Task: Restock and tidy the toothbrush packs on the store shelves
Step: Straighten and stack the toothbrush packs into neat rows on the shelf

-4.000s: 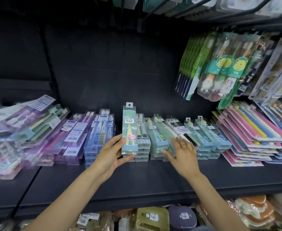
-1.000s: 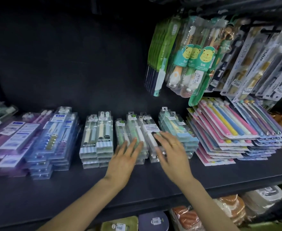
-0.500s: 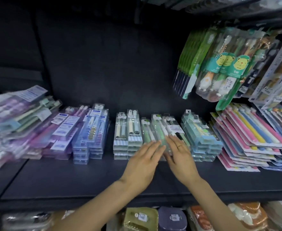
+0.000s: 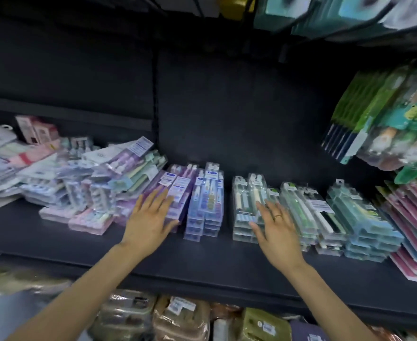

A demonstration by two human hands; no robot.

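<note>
Left hand (image 4: 150, 217) flat on purple packs (image 4: 175, 190), right hand (image 4: 275, 230) flat on pale packs (image 4: 245, 210), both grips released, labels illegible

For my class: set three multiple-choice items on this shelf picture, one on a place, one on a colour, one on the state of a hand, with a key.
1. Where does the left hand rest?
A. on the purple pack stack
B. on a hanging pack
C. on the lower shelf

2. What colour is the ring on the right hand?
A. black
B. gold
C. red

3. How are the right hand's fingers?
A. curled in a fist
B. pinching a pack
C. spread straight

Key: A, its fingers lie on that stack; B, the band shines gold; C, the fingers fan out over the packs.
</note>
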